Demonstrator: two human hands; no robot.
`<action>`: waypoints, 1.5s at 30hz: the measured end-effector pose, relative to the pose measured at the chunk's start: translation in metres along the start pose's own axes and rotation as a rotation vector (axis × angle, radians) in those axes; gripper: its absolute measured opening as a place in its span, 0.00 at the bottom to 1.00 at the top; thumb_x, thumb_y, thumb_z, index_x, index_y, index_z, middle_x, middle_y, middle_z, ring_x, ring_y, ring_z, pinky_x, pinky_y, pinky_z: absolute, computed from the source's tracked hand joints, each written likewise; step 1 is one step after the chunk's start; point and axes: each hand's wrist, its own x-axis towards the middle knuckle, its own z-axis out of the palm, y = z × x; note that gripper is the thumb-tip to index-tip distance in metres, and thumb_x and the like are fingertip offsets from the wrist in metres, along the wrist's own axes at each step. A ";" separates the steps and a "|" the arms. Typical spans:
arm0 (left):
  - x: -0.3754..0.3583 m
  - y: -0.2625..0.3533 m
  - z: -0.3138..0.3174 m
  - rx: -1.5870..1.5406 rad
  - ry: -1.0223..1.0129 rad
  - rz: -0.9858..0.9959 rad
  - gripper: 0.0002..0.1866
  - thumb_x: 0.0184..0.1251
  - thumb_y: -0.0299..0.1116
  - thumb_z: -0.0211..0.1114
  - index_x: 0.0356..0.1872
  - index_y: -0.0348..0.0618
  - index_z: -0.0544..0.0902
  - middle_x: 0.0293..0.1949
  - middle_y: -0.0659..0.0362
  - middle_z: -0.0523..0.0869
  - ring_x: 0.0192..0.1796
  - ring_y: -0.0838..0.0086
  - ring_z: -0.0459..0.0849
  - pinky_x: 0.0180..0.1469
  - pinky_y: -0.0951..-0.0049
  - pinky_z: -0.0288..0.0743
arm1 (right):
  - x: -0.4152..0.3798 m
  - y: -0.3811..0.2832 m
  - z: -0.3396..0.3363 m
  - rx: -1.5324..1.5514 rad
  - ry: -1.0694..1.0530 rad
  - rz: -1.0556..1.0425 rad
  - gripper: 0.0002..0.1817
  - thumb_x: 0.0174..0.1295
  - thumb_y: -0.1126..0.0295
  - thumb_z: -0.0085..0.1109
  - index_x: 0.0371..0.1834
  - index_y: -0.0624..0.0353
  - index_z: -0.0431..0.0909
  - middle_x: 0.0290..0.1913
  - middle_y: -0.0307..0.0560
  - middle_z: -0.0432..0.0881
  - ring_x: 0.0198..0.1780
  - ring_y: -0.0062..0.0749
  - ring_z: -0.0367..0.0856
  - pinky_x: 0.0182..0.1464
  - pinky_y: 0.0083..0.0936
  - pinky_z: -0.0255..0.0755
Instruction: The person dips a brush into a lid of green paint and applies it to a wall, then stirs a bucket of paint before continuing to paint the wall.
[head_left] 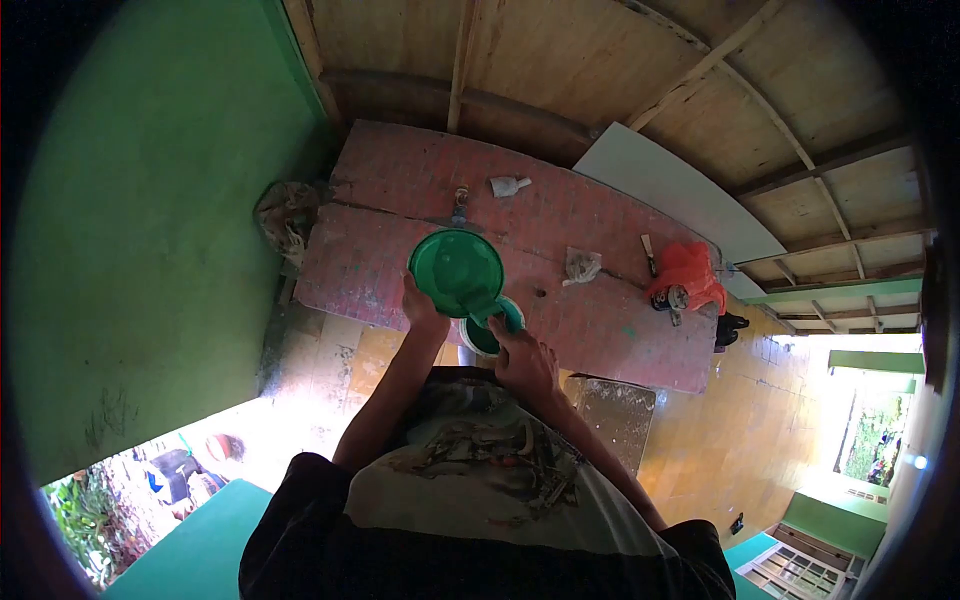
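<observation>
A round green paint lid (450, 262), its inner face coated in wet-looking green, is tilted up over the table edge. My left hand (426, 306) grips its lower left rim. In my right hand (526, 362) is a flat green paint-covered tool (484, 309), its end overlapping the lid's lower rim; its exact kind I cannot tell. Just below the lid stands a pale bucket (514, 315) with green paint inside, partly hidden by my right hand and the tool.
The worn red table (400, 170) holds a paintbrush (460, 204), a white crumpled packet (508, 187), a clear plastic bag (582, 266), a scraper (649, 254), a tin (679, 297) and an orange plastic bag (692, 268). A white board (670, 185) leans behind it. At left is a green wall (170, 220).
</observation>
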 end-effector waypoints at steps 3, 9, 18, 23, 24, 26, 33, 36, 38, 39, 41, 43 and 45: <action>0.002 0.001 0.000 0.039 0.043 0.019 0.30 0.85 0.54 0.41 0.72 0.41 0.69 0.68 0.50 0.77 0.70 0.55 0.77 0.71 0.48 0.73 | 0.001 -0.001 -0.003 -0.013 -0.024 -0.011 0.35 0.60 0.68 0.57 0.76 0.42 0.70 0.45 0.64 0.83 0.42 0.62 0.86 0.47 0.57 0.80; 0.014 0.001 -0.011 0.006 -0.060 0.054 0.29 0.84 0.55 0.44 0.69 0.42 0.72 0.66 0.51 0.79 0.65 0.57 0.81 0.67 0.52 0.77 | 0.002 -0.014 -0.017 -0.009 0.006 0.021 0.29 0.59 0.74 0.57 0.68 0.48 0.80 0.41 0.62 0.85 0.42 0.60 0.86 0.45 0.54 0.78; 0.014 0.005 -0.002 0.085 0.020 0.038 0.29 0.85 0.55 0.41 0.70 0.43 0.71 0.67 0.51 0.78 0.68 0.57 0.79 0.69 0.50 0.75 | 0.008 -0.014 -0.030 -0.009 -0.050 0.048 0.28 0.61 0.69 0.58 0.68 0.46 0.79 0.46 0.61 0.85 0.45 0.61 0.87 0.50 0.56 0.79; 0.019 0.003 -0.008 0.074 -0.063 0.061 0.28 0.85 0.54 0.42 0.69 0.43 0.73 0.65 0.53 0.79 0.66 0.60 0.80 0.68 0.53 0.77 | 0.011 -0.016 -0.046 0.018 -0.065 0.069 0.24 0.60 0.70 0.60 0.63 0.50 0.83 0.47 0.64 0.87 0.48 0.61 0.87 0.52 0.54 0.79; 0.018 0.004 -0.007 0.072 -0.061 0.063 0.28 0.85 0.54 0.42 0.69 0.43 0.73 0.65 0.53 0.79 0.66 0.60 0.80 0.68 0.53 0.77 | 0.012 -0.013 -0.049 0.113 -0.050 0.071 0.23 0.61 0.70 0.61 0.62 0.52 0.83 0.47 0.64 0.87 0.48 0.62 0.86 0.52 0.53 0.80; 0.010 0.009 0.001 0.083 -0.022 0.053 0.28 0.86 0.53 0.39 0.69 0.43 0.72 0.65 0.53 0.80 0.66 0.61 0.80 0.68 0.54 0.76 | 0.014 -0.003 -0.052 0.206 -0.037 0.069 0.21 0.63 0.69 0.61 0.61 0.53 0.83 0.47 0.65 0.87 0.48 0.63 0.86 0.51 0.52 0.80; 0.021 0.006 -0.011 0.074 -0.104 0.085 0.28 0.87 0.53 0.37 0.70 0.45 0.72 0.67 0.54 0.79 0.68 0.61 0.78 0.70 0.53 0.74 | 0.032 0.017 -0.043 0.556 -0.016 0.067 0.14 0.73 0.66 0.60 0.55 0.63 0.82 0.44 0.62 0.88 0.45 0.45 0.90 0.45 0.36 0.80; 0.017 0.006 -0.007 0.083 -0.075 0.053 0.28 0.87 0.54 0.37 0.71 0.47 0.72 0.67 0.55 0.78 0.69 0.61 0.78 0.71 0.54 0.73 | 0.038 0.022 -0.018 0.668 0.006 0.078 0.13 0.74 0.67 0.58 0.54 0.64 0.80 0.33 0.49 0.84 0.31 0.30 0.81 0.32 0.29 0.71; 0.018 0.001 -0.009 0.048 -0.058 0.031 0.30 0.86 0.57 0.37 0.71 0.47 0.71 0.69 0.55 0.77 0.71 0.62 0.76 0.72 0.54 0.71 | 0.043 0.016 -0.004 0.717 -0.009 0.157 0.12 0.75 0.67 0.56 0.54 0.64 0.78 0.23 0.38 0.79 0.18 0.18 0.72 0.19 0.23 0.62; 0.019 -0.001 -0.010 0.049 -0.059 0.032 0.30 0.86 0.57 0.37 0.71 0.47 0.71 0.69 0.55 0.77 0.71 0.62 0.76 0.72 0.54 0.71 | 0.046 0.013 0.003 0.867 -0.046 0.203 0.13 0.76 0.66 0.54 0.54 0.65 0.77 0.21 0.37 0.76 0.18 0.17 0.71 0.19 0.22 0.60; 0.020 -0.004 -0.011 -0.024 -0.147 -0.020 0.32 0.85 0.59 0.38 0.73 0.47 0.69 0.71 0.55 0.75 0.73 0.61 0.74 0.74 0.54 0.68 | 0.051 0.009 0.018 1.018 -0.081 0.250 0.14 0.76 0.65 0.53 0.54 0.65 0.77 0.19 0.36 0.73 0.17 0.17 0.70 0.18 0.22 0.59; 0.012 -0.003 -0.009 -0.020 -0.173 -0.045 0.33 0.84 0.60 0.39 0.74 0.47 0.69 0.72 0.54 0.74 0.73 0.60 0.73 0.75 0.54 0.67 | 0.057 0.009 0.034 1.116 -0.112 0.393 0.15 0.76 0.63 0.49 0.48 0.66 0.77 0.18 0.35 0.70 0.14 0.18 0.67 0.17 0.22 0.57; 0.002 0.001 -0.002 -0.016 -0.198 -0.070 0.33 0.84 0.60 0.40 0.75 0.47 0.68 0.73 0.54 0.73 0.74 0.60 0.72 0.76 0.54 0.65 | 0.063 0.020 0.052 1.114 -0.140 0.345 0.14 0.75 0.62 0.48 0.44 0.64 0.76 0.17 0.35 0.68 0.14 0.18 0.67 0.16 0.22 0.57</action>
